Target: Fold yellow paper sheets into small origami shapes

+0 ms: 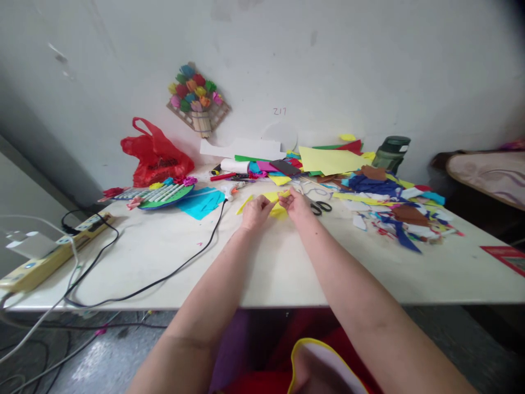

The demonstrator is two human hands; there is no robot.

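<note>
Both my hands hold a piece of yellow paper between them, just above the middle of the white table. My left hand has its fingers closed on the paper's left part. On the right part, my right hand pinches it between thumb and fingers. More yellow paper shows under and behind the hands. Black-handled scissors lie right beside my right hand, their blades partly hidden. A glue gun with a black cord rests to the left, beyond my left hand.
Blue paper and a round green craft piece lie left, before a red plastic bag. Mixed scraps cover the right side, near a green bottle. A power strip with cords runs along the left edge.
</note>
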